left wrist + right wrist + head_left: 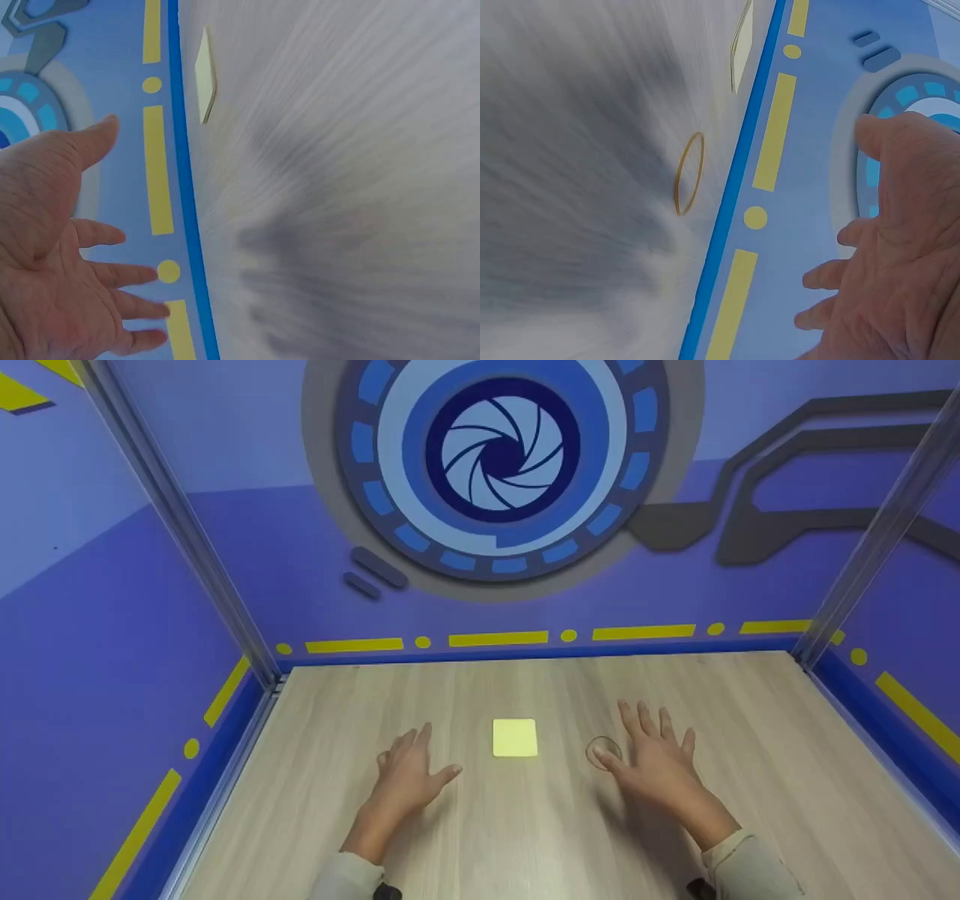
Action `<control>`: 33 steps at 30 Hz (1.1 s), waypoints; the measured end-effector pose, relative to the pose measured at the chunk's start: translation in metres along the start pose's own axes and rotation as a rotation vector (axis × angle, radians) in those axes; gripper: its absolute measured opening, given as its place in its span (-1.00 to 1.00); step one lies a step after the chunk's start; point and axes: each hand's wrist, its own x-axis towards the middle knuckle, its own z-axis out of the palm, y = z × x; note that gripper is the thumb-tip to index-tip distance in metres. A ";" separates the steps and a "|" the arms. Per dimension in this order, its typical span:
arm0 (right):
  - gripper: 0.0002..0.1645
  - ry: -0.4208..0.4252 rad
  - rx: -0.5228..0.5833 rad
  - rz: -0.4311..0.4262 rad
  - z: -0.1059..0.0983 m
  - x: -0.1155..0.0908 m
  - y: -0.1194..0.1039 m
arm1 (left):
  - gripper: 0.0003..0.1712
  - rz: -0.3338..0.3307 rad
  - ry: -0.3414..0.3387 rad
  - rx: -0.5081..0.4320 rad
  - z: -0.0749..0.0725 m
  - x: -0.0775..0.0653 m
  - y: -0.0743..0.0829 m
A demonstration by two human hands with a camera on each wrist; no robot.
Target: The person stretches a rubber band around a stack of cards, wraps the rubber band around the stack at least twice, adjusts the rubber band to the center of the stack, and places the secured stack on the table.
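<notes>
While the left hand (409, 780) and right hand (660, 769) hovered, spread and gripping nothing, above the wood-grain tabletop (510, 832), the yellow sticky-note pad (515, 738) lay between them and the round rubber band (678, 185), without a long axis, lay nearer the right, on its thumb side.

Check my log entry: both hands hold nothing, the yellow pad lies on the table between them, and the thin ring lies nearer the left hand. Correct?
Not quite: the thin ring lies nearer the right hand than the left hand, as the head view shows. The rest stands: both hold nothing, and the yellow pad lies on the table between them.
</notes>
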 end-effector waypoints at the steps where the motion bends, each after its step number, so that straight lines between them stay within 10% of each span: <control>1: 0.17 -0.004 0.005 -0.001 0.001 0.000 0.000 | 0.03 0.004 -0.006 -0.007 0.004 0.002 0.001; 14: -0.03 -0.033 0.002 -0.027 0.013 -0.002 -0.005 | -0.06 0.033 -0.217 -0.207 0.047 0.047 0.020; 33: -0.15 -0.086 0.134 -0.066 0.038 0.009 -0.026 | -0.01 0.061 -0.175 -0.181 0.080 0.090 0.039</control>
